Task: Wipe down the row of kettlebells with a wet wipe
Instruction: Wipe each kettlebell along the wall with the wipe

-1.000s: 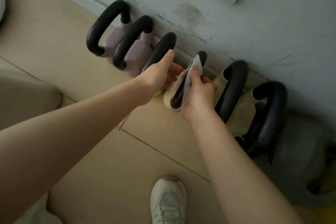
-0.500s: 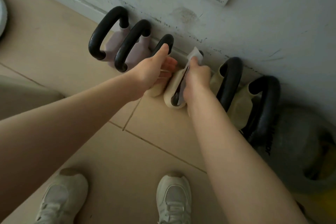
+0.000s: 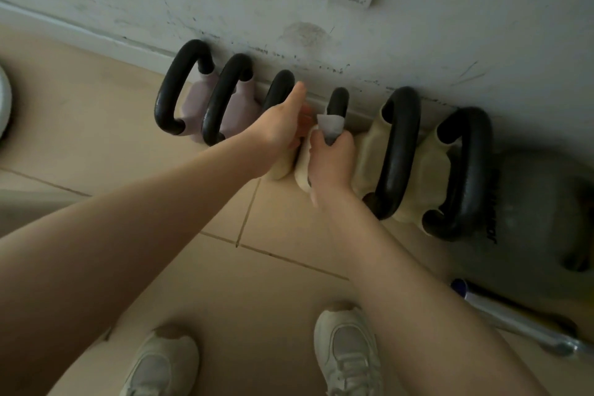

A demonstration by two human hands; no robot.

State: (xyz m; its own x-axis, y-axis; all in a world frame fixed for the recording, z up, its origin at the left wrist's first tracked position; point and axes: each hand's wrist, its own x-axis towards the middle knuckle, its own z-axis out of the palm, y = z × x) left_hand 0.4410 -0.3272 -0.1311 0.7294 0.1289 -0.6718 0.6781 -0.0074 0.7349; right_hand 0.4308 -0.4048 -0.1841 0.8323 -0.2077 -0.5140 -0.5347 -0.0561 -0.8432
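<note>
— Fingers [image 3: 337,145] of your right hand [image 3: 331,164] were curled shut around the wet wipe [image 3: 331,127], pressed on the fourth kettlebell's handle [image 3: 339,103].

— And your left hand [image 3: 279,128]?

— Closed on the third kettlebell [image 3: 281,90], steadying it. Kettlebells felt heavy, stiff; the wipe limp. Neighbouring handles [image 3: 398,151] crowded you by the floor's [image 3: 96,125] wall edge.

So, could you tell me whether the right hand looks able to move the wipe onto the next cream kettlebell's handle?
Probably yes: the right hand, gripping the wipe, sits just beside that handle, and nothing lies between them.
</note>
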